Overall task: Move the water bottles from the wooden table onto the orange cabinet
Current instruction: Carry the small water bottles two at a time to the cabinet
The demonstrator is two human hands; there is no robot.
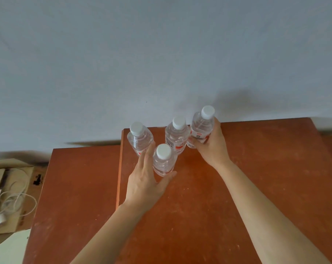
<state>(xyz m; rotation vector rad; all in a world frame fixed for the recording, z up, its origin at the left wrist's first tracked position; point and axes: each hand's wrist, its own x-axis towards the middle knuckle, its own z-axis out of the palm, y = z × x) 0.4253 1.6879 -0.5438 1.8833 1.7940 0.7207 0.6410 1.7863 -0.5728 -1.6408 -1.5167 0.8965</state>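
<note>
Several clear water bottles with white caps stand close together near the back left corner of the orange cabinet top (256,187). My right hand (212,147) is wrapped around the rightmost bottle (202,126), which leans slightly by the back edge. My left hand (144,183) cups the front bottle (163,161). Its fingers lie straight along the bottle's left side and the thumb is spread under its right side, not closed on it. Two more bottles stand behind, one at the left (139,138) and one in the middle (177,136).
A plain grey wall rises right behind the cabinet. A lower orange surface (72,197) adjoins the cabinet's left side. Further left, an open cardboard box (33,180) holds a white cable and charger (13,201).
</note>
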